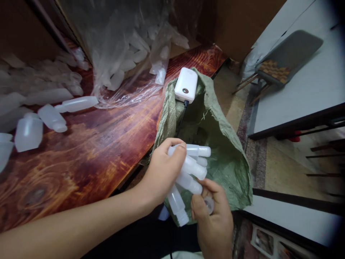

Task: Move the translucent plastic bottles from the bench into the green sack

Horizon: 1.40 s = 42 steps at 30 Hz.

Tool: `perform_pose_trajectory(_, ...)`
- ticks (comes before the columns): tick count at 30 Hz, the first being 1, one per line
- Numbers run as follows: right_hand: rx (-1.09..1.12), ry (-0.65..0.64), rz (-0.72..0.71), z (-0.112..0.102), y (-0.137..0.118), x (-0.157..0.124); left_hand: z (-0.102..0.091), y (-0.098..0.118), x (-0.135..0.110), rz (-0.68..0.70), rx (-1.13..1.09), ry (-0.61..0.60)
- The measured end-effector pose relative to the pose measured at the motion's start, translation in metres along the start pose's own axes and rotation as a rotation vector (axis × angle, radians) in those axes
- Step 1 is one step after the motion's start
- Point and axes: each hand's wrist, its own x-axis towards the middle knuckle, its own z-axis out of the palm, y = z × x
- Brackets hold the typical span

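My left hand [168, 162] is closed around several small translucent plastic bottles [192, 165], their threaded necks fanning out to the right and downward. Just below and to the right, my right hand [212, 212] has its fingers curled round another clear plastic piece [208, 205], probably a bottle, of which only a round end shows. The right fingertips are close to the neck of one of the bunched bottles; whether they touch cannot be made out. Both hands are over the mouth of an open green woven sack [229, 158].
A white power bank [186, 84] with a black cable sits on the sack's rim. On the glossy wooden table [107, 144], loose bottles [29, 131] lie at the left and a clear plastic bag [129, 61] of bottles at the back. A grey chair [293, 54] stands at right.
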Motion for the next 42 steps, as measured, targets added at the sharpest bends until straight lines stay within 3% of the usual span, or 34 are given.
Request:
perform_pose_trajectory(4, 0.334, -0.096, 0.152, -0.006, 0.002, -0.011, 0.001, 0.002, 0.003, -0.143, -0.141, 0.005)
perform_pose_trajectory(7, 0.163, -0.046, 0.139, -0.007, -0.001, -0.020, 0.001, 0.008, 0.003, -0.254, -0.255, 0.009)
perform_pose_trajectory(12, -0.128, -0.045, -0.195, -0.003, -0.009, -0.018, 0.000, 0.013, 0.005, -0.365, -0.366, -0.086)
perform_pose_trajectory(18, -0.260, 0.031, -0.377, 0.008, -0.017, -0.013, -0.002, 0.014, 0.005, -0.424, -0.437, -0.105)
perform_pose_trajectory(22, -0.230, 0.151, -0.400, 0.017, -0.014, -0.014, 0.001, 0.014, 0.005, -0.435, -0.424, -0.058)
perform_pose_trajectory(29, -0.232, 0.157, -0.317, 0.014, -0.010, -0.012, 0.004, 0.010, 0.005, -0.413, -0.393, -0.015)
perform_pose_trajectory(35, -0.203, -0.077, -0.135, 0.003, -0.011, -0.014, 0.007, 0.009, 0.001, -0.449, -0.312, 0.002)
perform_pose_trajectory(39, -0.225, -0.041, -0.366, -0.005, -0.001, -0.020, 0.007, 0.010, 0.000, -0.436, -0.274, -0.010)
perform_pose_trajectory(42, -0.334, -0.189, -0.352, -0.010, 0.005, -0.022, 0.005, 0.010, 0.000, -0.400, -0.271, -0.041)
